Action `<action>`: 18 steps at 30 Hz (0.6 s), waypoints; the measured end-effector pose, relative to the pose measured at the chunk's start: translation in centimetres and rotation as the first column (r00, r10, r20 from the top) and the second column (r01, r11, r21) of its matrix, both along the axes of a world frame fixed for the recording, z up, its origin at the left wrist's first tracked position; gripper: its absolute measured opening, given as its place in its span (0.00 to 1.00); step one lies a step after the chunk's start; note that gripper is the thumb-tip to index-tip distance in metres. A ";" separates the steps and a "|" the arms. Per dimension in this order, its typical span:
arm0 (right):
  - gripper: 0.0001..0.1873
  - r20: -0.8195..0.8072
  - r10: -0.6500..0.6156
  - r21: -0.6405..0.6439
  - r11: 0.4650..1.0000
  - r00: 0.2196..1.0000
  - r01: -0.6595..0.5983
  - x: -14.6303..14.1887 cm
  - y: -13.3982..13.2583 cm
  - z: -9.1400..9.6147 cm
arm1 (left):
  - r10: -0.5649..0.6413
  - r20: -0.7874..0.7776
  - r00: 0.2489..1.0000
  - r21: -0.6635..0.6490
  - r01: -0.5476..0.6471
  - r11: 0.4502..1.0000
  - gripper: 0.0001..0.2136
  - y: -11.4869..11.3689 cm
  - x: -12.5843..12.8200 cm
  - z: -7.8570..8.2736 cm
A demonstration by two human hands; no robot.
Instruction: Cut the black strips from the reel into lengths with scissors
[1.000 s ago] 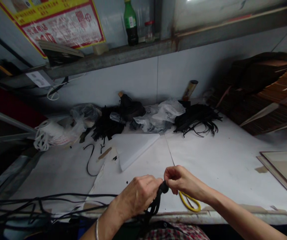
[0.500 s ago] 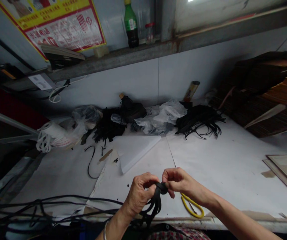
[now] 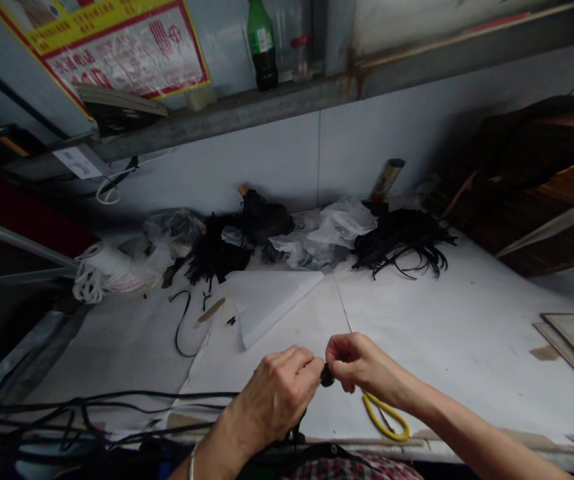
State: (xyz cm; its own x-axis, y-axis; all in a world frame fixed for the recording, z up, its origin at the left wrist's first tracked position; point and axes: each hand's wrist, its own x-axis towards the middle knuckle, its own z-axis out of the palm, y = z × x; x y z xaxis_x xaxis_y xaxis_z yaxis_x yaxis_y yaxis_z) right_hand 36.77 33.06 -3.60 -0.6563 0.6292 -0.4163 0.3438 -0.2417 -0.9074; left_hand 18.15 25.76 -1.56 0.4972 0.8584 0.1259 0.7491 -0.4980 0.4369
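My left hand (image 3: 279, 393) is closed round a bundle of black cords (image 3: 325, 377), whose strands hang down below the fist towards the table's front edge. My right hand (image 3: 354, 363) meets it from the right and pinches the bundle's top end with thumb and fingers. Both hands hover just above the white table (image 3: 447, 320) near its front edge. A yellow-handled tool (image 3: 387, 417) lies on the table under my right wrist, partly hidden by it.
At the back lie a heap of black strips (image 3: 401, 243), plastic bags (image 3: 327, 233), more black pieces (image 3: 217, 250) and white cord in a bag (image 3: 104, 270). A white sheet stack (image 3: 271, 297) lies mid-table. Loose black cables (image 3: 77, 417) cross the front left. Brown sheets (image 3: 547, 193) are stacked right. A green bottle (image 3: 261, 43) stands on the shelf.
My left hand has turned over and closed more tightly round the cords, hiding most of the strands that showed half a second ago. My right hand stays pinching the top end.
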 end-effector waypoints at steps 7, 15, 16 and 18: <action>0.08 -0.093 0.076 -0.060 0.995 0.993 -0.082 0.6 0.6 0.5 | 0.139 0.429 0.893 -0.223 -0.045 0.974 0.06 0.5 0.0 -0.7; 0.08 -0.246 0.026 -0.100 0.994 0.969 -0.052 0.8 1.3 0.2 | 0.662 0.706 0.252 -0.694 0.060 0.717 0.08 0.9 0.9 -2.5; 0.08 -0.260 0.016 -0.087 0.995 0.965 -0.040 0.7 1.3 -0.1 | 0.687 0.706 0.172 -0.707 0.114 0.698 0.08 1.1 0.9 -2.6; 0.11 -0.312 0.002 -0.059 0.998 0.950 -0.022 0.5 1.2 -0.7 | 0.742 0.670 0.023 -0.727 0.224 0.649 0.08 1.4 1.0 -2.8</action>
